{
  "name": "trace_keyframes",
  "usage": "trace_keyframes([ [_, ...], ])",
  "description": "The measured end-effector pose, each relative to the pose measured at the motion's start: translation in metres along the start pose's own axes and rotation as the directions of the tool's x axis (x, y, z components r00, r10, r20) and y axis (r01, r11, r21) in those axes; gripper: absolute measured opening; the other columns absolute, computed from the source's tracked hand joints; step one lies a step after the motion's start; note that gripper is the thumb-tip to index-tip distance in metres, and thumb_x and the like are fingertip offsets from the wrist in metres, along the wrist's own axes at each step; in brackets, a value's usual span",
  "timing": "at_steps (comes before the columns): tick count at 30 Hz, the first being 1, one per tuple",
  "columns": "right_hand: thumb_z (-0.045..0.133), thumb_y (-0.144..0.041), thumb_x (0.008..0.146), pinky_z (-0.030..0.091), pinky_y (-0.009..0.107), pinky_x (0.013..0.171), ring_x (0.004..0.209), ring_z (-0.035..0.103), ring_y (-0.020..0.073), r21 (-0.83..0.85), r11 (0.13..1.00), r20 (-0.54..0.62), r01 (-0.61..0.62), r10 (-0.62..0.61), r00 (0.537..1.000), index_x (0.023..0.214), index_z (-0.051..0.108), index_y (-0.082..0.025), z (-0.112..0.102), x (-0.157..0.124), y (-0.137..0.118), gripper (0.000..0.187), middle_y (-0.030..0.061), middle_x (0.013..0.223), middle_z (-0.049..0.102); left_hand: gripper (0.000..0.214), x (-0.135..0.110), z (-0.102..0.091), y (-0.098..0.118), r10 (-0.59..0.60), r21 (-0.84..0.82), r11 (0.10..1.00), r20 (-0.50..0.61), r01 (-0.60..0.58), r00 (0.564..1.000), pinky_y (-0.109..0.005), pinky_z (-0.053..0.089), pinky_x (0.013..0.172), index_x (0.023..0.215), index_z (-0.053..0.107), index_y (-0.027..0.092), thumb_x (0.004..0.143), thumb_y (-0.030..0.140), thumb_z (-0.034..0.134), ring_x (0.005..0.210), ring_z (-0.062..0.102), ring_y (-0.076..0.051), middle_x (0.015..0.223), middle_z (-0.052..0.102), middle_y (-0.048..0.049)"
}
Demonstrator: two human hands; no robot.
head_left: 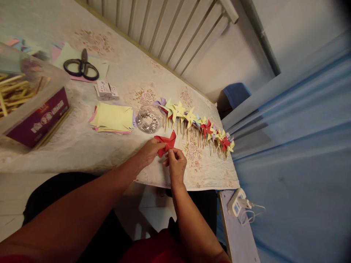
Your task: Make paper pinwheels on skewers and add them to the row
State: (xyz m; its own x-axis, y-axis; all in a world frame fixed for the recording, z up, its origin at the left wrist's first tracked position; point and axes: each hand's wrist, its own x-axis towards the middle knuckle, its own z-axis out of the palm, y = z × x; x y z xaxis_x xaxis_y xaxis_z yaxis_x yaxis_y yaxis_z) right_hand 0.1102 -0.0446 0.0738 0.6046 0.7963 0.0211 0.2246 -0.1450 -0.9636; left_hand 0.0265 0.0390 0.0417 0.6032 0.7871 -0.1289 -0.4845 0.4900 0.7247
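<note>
A red paper pinwheel [169,140], partly folded into blades, is held between my two hands above the front part of the table. My left hand [150,150] is closed on its left side, thumb on top. At its lower right edge, the fingers of my right hand [177,160] pinch the paper; whether a pin is between them is too small to tell. Just behind my hands stands a clear round container [148,119] of small shiny metal pieces. To the right runs a row of finished paper pinwheels [189,117] on thin sticks, in yellow, red, purple and pale blue.
Left of the container lie stacked paper squares [113,117], small white boxes [105,90] and dark-handled scissors [81,67] on more paper. A plastic tub [41,117] of sticks stands far left. A power strip [238,202] sits right, beside a blue curtain [296,146].
</note>
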Motion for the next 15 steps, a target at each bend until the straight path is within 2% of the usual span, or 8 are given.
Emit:
trace_keyframes([
  [6, 0.064, -0.036, 0.075, 0.036, 0.021, 0.039, 0.039, 0.054, 0.0109, 0.045, 0.991, -0.03, -0.123, 0.125, 0.992, 0.074, 0.061, -0.019, 0.0026, 0.0068, 0.0012, 0.017, -0.0061, 0.055, 0.06, 0.014, -0.0007, 0.0027, 0.0012, -0.041, -0.02, 0.999, 0.006, 0.041, 0.999, -0.023, 0.042, 0.051, 0.071, 0.066, 0.014, 0.064, 0.024, 0.074, 0.053, 0.055, -0.011, 0.062, 0.065, -0.0006],
  [15, 0.064, -0.035, 0.076, 0.032, 0.021, 0.039, 0.038, 0.051, 0.0101, 0.067, 0.989, -0.052, -0.132, 0.136, 0.989, 0.07, 0.057, -0.02, 0.004, 0.0081, 0.0005, 0.018, -0.0075, 0.049, 0.055, 0.016, -0.001, 0.0034, -0.0004, -0.037, -0.012, 0.999, -0.004, 0.037, 0.999, -0.023, 0.04, 0.049, 0.071, 0.065, 0.014, 0.064, 0.024, 0.074, 0.05, 0.054, -0.01, 0.06, 0.064, -0.0008],
])
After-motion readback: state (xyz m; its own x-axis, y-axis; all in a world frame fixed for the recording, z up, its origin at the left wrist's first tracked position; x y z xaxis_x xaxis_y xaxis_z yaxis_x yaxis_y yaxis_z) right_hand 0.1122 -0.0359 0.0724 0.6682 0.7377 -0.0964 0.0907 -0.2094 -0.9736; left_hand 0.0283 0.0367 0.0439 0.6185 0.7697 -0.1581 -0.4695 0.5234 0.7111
